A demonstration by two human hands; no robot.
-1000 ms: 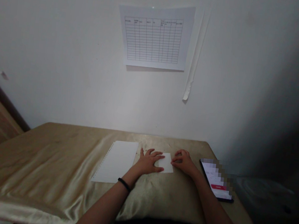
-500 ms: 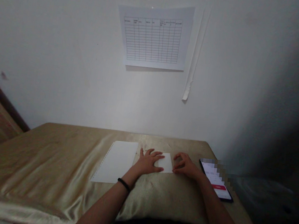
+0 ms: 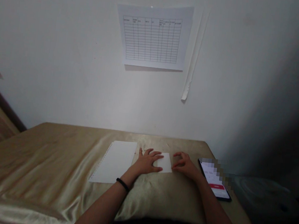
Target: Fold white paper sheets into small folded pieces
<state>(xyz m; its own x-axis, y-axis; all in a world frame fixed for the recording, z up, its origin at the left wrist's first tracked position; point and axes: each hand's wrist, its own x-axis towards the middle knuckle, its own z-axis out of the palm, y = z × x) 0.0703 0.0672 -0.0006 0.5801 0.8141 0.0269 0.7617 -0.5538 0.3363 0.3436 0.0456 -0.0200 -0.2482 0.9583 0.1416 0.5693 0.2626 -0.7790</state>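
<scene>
A small white piece of paper (image 3: 166, 163) lies flat on the cloth-covered table between my hands. My left hand (image 3: 148, 161) is spread over its left side, thumb and fingertips resting on the paper, with a black band on the wrist. At the paper's right edge is my right hand (image 3: 185, 165), its fingers bent and apart; the thumb tip is by the lower right corner. Whether it touches that corner I cannot tell. Left of my left hand lies a larger white sheet (image 3: 114, 161) with a row of punched holes along its left edge.
A phone (image 3: 215, 181) with a lit screen lies to the right of my right forearm. The gold satin cloth (image 3: 53, 166) is wrinkled at the left. On the wall behind hang a printed table sheet (image 3: 153, 37) and a narrow white strip (image 3: 191, 66).
Both hands and the small paper hold nearly the same pose. The whole view has shifted very slightly.
</scene>
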